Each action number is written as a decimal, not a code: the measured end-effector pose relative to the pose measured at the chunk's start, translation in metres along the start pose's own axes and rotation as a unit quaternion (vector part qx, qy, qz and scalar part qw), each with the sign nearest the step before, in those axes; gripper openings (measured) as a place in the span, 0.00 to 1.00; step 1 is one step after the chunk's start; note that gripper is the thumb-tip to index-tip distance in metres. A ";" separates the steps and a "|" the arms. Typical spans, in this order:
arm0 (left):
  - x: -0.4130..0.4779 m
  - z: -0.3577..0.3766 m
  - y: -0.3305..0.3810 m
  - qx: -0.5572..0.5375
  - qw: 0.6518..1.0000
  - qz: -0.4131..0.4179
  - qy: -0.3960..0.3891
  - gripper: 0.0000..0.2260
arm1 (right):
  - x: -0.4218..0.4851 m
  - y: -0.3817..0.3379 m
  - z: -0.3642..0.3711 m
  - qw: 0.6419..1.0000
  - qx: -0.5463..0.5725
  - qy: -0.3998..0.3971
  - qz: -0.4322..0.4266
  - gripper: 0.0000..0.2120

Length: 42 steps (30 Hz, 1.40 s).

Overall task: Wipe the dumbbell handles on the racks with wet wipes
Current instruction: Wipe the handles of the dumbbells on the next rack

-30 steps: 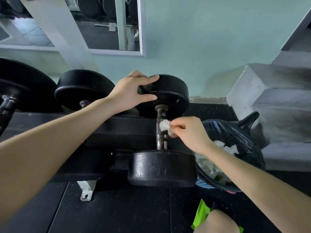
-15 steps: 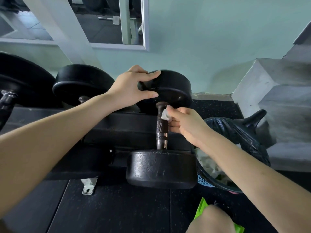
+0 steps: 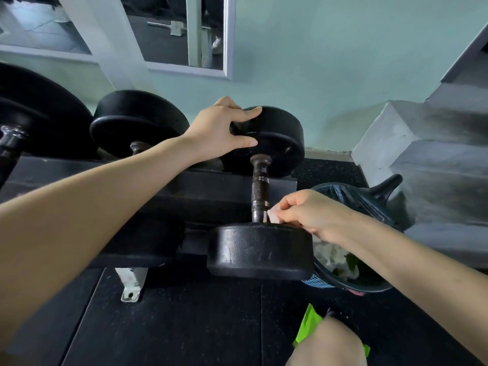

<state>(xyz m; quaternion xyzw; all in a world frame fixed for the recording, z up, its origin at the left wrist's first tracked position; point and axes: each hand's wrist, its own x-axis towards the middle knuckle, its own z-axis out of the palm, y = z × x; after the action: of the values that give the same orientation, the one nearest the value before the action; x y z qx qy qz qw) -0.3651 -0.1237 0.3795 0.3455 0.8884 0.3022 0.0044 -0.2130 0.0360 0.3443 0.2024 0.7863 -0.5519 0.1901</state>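
Right hand (image 3: 311,212) has slid wet wipe (image 3: 273,216) down dumbbell handle (image 3: 260,191).

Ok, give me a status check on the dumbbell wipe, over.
Left hand gripping far weight head, steadying. Right hand pinching wet wipe against near end of dumbbell handle. Nothing in the way; waste bin just right.
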 end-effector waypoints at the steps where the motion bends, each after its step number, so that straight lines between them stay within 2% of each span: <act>1: 0.000 0.000 0.000 -0.002 1.000 0.002 -0.002 0.26 | -0.002 -0.002 -0.002 1.000 -0.002 -0.001 -0.003 0.03; 5: 0.001 0.000 -0.002 -0.001 1.000 0.011 -0.012 0.27 | -0.004 -0.008 -0.005 0.995 0.025 0.076 -0.067 0.03; 7: 0.001 0.000 -0.002 0.004 1.000 0.016 -0.013 0.27 | -0.003 -0.013 -0.003 0.975 0.014 0.125 -0.182 0.03; 9: 0.001 -0.001 -0.003 0.010 1.000 0.022 -0.013 0.26 | -0.001 -0.019 0.002 0.932 -0.090 0.145 -0.320 0.04; 11: 0.002 -0.001 -0.003 0.007 0.999 0.025 -0.021 0.26 | 0.010 -0.018 0.003 0.852 -0.285 0.133 -0.418 0.06; 12: 0.002 -0.002 -0.004 0.004 0.999 0.029 -0.024 0.26 | 0.017 -0.016 0.005 0.804 -0.393 0.116 -0.430 0.07; 13: 0.002 -0.003 -0.005 0.001 0.999 0.033 -0.030 0.26 | 0.023 -0.014 0.004 0.775 -0.468 0.095 -0.414 0.09; 17: 0.004 -0.007 -0.010 0.003 0.998 0.048 -0.044 0.24 | 0.029 -0.018 0.001 0.716 -0.547 -0.060 -0.429 0.06; 18: 0.005 -0.008 -0.010 0.003 0.998 0.050 -0.047 0.24 | 0.032 -0.024 -0.002 0.708 -0.566 -0.074 -0.415 0.05; 20: 0.005 -0.009 -0.011 0.000 0.997 0.054 -0.048 0.24 | 0.043 -0.042 -0.010 0.697 -0.599 -0.061 -0.390 0.07; 22: 0.005 -0.008 -0.012 0.001 0.997 0.060 -0.048 0.24 | 0.056 -0.052 -0.015 0.680 -0.614 -0.033 -0.400 0.10; 24: 0.006 -0.007 -0.013 0.000 0.997 0.061 -0.047 0.24 | 0.056 -0.052 -0.013 0.666 -0.637 -0.042 -0.385 0.10; 27: 0.006 -0.007 -0.014 -0.003 0.997 0.059 -0.046 0.24 | 0.045 -0.042 -0.004 0.683 -0.624 -0.141 -0.351 0.08; 29: 0.006 -0.007 -0.014 -0.003 0.997 0.058 -0.049 0.24 | 0.045 -0.053 0.000 0.695 -0.633 -0.168 -0.297 0.09; 30: 0.006 -0.007 -0.014 -0.003 0.997 0.058 -0.050 0.24 | 0.050 -0.061 0.001 0.688 -0.652 -0.166 -0.272 0.10; 33: 0.006 -0.007 -0.014 -0.003 0.997 0.059 -0.048 0.24 | 0.068 -0.076 0.011 0.641 -0.706 -0.127 -0.273 0.11; 35: 0.006 -0.008 -0.014 0.003 0.997 0.059 -0.046 0.24 | 0.070 -0.079 0.016 0.639 -0.716 -0.114 -0.256 0.12; 39: 0.008 -0.008 -0.016 0.001 0.997 0.062 -0.051 0.25 | 0.049 -0.076 0.016 0.716 -0.655 -0.154 -0.186 0.12; 42: 0.009 -0.008 -0.018 -0.001 0.997 0.063 -0.051 0.25 | 0.027 -0.062 0.015 0.765 -0.594 -0.184 -0.168 0.12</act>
<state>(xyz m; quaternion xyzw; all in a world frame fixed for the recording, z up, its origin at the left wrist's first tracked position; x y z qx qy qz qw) -0.3846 -0.1329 0.3785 0.4156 0.8634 0.2843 0.0312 -0.2671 0.0053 0.3743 -0.1918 0.9282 -0.0242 0.3180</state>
